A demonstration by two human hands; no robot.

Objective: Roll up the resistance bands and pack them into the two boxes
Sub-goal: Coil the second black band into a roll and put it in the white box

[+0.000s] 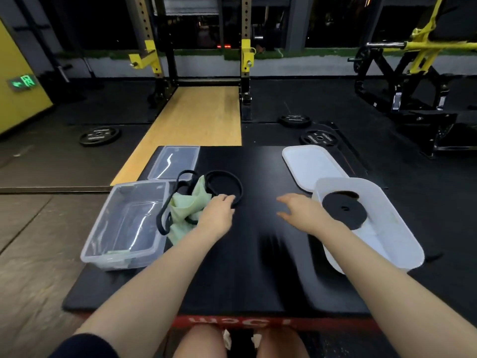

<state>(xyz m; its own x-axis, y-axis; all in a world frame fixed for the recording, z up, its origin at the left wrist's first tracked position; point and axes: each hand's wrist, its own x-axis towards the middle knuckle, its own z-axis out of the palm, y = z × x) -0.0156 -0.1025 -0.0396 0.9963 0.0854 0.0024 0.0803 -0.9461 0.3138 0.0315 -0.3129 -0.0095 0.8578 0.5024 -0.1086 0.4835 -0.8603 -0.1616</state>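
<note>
Both forearms reach out over the black bench [258, 267], the left hand [215, 213] at the near rim of the black loop band [238, 187] lying flat, its fingertips seemingly just touching it, though whether that grip has clenched is hard to tell. Released and spread, the right hand [300, 211] hovers to the loop's right, beside the white box [402, 228] holding a rolled black band [344, 211]. More bands, green and black, lie tangled left of the loop against the clear box [103, 241], so the left hand is nearer.
</note>
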